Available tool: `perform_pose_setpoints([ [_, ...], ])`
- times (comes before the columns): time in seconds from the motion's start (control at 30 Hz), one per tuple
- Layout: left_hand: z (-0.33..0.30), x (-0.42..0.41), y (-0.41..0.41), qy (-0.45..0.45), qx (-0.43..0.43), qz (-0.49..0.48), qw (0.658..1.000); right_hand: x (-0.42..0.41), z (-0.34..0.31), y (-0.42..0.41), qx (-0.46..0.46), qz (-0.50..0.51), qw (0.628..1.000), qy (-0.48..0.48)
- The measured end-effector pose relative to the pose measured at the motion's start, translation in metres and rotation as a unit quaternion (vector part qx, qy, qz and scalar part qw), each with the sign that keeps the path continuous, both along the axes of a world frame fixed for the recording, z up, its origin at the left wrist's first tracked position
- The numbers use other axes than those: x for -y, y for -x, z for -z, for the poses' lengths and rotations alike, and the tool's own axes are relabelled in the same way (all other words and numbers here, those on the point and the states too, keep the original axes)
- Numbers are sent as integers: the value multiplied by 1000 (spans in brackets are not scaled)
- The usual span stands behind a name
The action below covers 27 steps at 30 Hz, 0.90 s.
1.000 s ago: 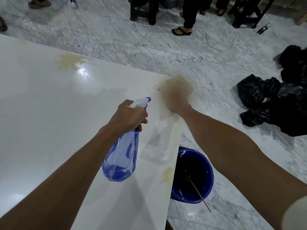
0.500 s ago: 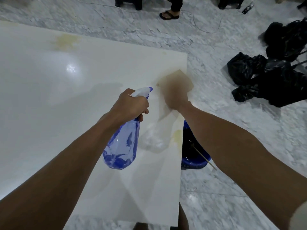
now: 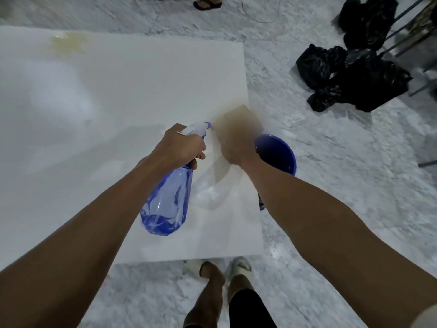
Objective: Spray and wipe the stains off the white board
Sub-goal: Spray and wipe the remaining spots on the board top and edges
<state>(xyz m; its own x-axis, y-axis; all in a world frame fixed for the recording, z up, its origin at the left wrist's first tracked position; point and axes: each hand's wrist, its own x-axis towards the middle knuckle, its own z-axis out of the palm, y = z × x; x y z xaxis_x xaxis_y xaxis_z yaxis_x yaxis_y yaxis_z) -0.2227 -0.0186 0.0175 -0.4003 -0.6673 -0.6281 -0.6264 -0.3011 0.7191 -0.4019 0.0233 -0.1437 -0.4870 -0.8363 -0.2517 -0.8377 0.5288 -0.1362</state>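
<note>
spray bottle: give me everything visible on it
The spray bottle is translucent blue plastic with a white trigger head and a blue nozzle tip. The left hand grips its neck, fingers curled round below the head. It hangs tilted, base toward the person, nozzle aimed away toward the blurred right hand and its cloth. A little liquid pools in the base; most of the bottle looks empty. It is held above the white board, near the board's right edge; contact with the board cannot be told.

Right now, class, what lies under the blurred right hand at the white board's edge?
A beige wiping cloth under the right hand, on the glossy white board. The hand and cloth cover any stain beneath.
</note>
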Motion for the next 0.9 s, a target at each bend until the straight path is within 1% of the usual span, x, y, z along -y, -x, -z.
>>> perform_pose_setpoints([
  [0.13,0,-17,-7,5,4,9,1000,-25,-2,-15,11,6,1000,0],
  [0.3,0,-46,-20,6,3,24,1000,-74,-3,-44,10,5,1000,4],
  [0.5,1,-91,-43,19,15,41,999,-143,0,-89,24,14,999,44],
  [0.63,-3,-130,-56,37,19,62,997,-190,9,-116,7,14,996,92],
  [0.73,-7,-162,-69,40,8,81,996,-225,9,-137,-1,1,997,77],
  [0.83,-12,-190,-82,40,0,85,996,-257,3,-153,11,-6,997,83],
  [0.9,-17,-204,-88,43,-6,87,995,-278,5,-161,-1,-17,996,83],
])
